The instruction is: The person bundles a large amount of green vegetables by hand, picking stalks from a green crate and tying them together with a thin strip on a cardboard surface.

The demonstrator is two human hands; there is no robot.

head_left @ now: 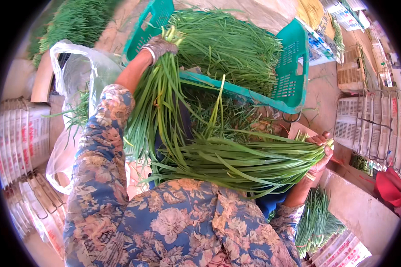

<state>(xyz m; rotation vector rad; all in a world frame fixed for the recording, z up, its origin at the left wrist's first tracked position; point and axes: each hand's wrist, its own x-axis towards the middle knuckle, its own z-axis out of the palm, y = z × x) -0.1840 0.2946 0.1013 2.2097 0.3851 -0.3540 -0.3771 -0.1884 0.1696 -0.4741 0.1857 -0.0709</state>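
Observation:
My left hand, in a greyish glove, is closed round the pale stem ends of a bunch of garlic chives. Its long green leaves hang toward my lap, with some yellowed ones among them. Across my lap lies a larger bunch of garlic chives, its cut ends at the right, where my bare right hand grips them. Just beyond, a green plastic crate holds a thick heap of garlic chives. My left hand is over the crate's near left corner.
Loose leaf scraps litter the ground under the crate. A clear plastic bag stands at my left. Stacked whitish baskets flank me, with more baskets at right. Bundled chives lie lower right, near a red cloth-like thing.

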